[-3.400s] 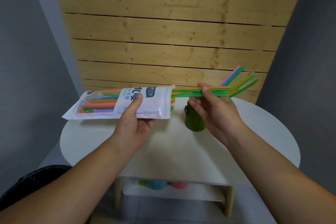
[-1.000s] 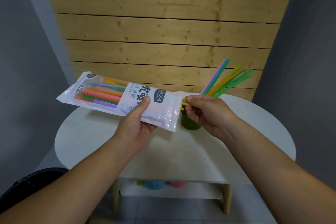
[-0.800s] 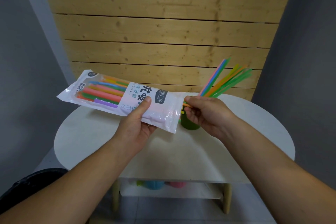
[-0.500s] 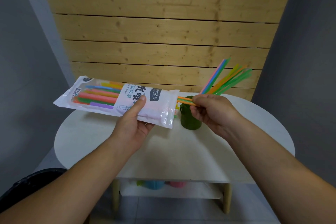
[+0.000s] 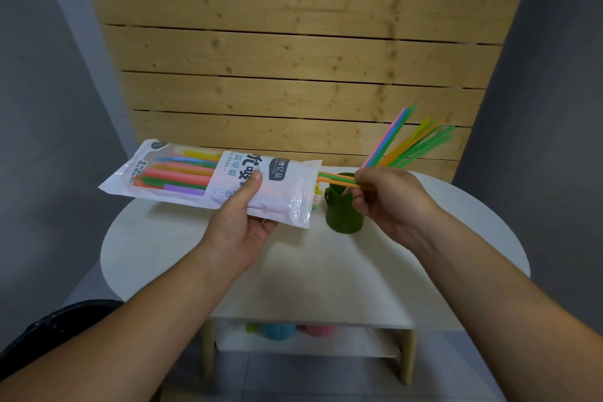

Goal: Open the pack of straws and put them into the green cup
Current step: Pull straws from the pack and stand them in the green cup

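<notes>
Orange and green straws [image 5: 336, 178] now stick further out of the open right end of the pack [image 5: 195, 179] than half a second ago, so another batch looks headed for the green cup [image 5: 342, 215], which stands on the white table [image 5: 326, 271] just below, already part filled. The right hand [image 5: 391, 202] pinches them, fingers curled; the left hand [image 5: 241, 228] grips the pack, thumb on top.

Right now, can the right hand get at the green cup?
Probably yes: the right hand, pinching straws, is at the rim of the green cup; the pack in the left hand lies beside the cup.
</notes>
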`<state>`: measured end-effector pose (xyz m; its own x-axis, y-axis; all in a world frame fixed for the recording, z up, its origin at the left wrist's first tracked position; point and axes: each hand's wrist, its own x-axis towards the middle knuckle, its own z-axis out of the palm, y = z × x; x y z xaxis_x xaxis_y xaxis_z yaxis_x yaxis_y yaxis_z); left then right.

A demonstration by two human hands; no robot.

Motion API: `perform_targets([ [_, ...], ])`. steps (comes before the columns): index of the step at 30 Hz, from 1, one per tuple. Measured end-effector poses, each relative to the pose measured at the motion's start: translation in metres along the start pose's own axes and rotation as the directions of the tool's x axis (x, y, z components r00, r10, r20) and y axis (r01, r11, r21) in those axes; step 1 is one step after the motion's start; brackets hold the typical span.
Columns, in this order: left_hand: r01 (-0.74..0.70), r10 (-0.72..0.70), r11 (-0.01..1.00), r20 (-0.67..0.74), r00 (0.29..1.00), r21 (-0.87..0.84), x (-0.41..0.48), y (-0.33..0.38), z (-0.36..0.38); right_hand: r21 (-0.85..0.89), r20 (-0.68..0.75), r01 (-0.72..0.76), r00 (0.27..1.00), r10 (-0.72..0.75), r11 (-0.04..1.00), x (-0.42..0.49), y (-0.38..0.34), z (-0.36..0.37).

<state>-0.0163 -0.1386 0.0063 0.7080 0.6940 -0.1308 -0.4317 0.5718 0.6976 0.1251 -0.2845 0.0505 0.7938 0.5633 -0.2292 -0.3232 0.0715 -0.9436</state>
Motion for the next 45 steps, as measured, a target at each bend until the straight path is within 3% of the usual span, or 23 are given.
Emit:
perform_targets([
  [9, -0.015, 0.012, 0.996, -0.034, 0.999, -0.085, 0.003, 0.011, 0.002, 0.114, -0.048, 0.03, 0.999, -0.024, 0.993, 0.0, 0.019, -0.004],
  [14, -0.004, 0.001, 0.996, -0.034, 0.999, -0.088, 0.0, 0.011, 0.004, 0.047, 0.122, -0.005, 0.993, -0.001, 0.999, -0.003, 0.04, 0.02],
  [19, 0.021, -0.022, 0.999, -0.016, 1.0, -0.05, -0.002, 0.004, 0.003, 0.395, 0.025, 0.06, 0.997, -0.076, 0.917, 0.001, 0.029, 0.035],
  [21, 0.024, -0.026, 0.998, -0.033, 0.999, -0.059, -0.002, 0.004, 0.002, 0.438, -0.015, 0.084, 0.996, -0.086, 0.895, 0.002, 0.024, 0.032],
  [27, 0.028, -0.04, 0.993, -0.107, 0.993, -0.113, 0.007, 0.011, -0.005, 0.209, -0.153, 0.248, 0.964, -0.219, 0.946, 0.005, 0.01, -0.002],
  [32, -0.003, -0.016, 0.993, -0.163, 0.986, -0.116, 0.013, 0.014, -0.01, 0.15, -0.215, 0.322, 0.934, -0.287, 0.935, 0.007, -0.006, -0.044],
  [39, 0.014, -0.025, 0.997, -0.131, 0.991, -0.081, 0.009, 0.004, -0.002, -0.105, -0.374, 0.442, 0.813, -0.447, 0.891, 0.006, -0.018, -0.082],
  [45, 0.043, -0.048, 0.997, -0.094, 0.994, -0.06, 0.007, -0.004, 0.002, -0.392, -0.359, 0.474, 0.71, -0.606, 0.788, 0.001, -0.026, -0.077],
])
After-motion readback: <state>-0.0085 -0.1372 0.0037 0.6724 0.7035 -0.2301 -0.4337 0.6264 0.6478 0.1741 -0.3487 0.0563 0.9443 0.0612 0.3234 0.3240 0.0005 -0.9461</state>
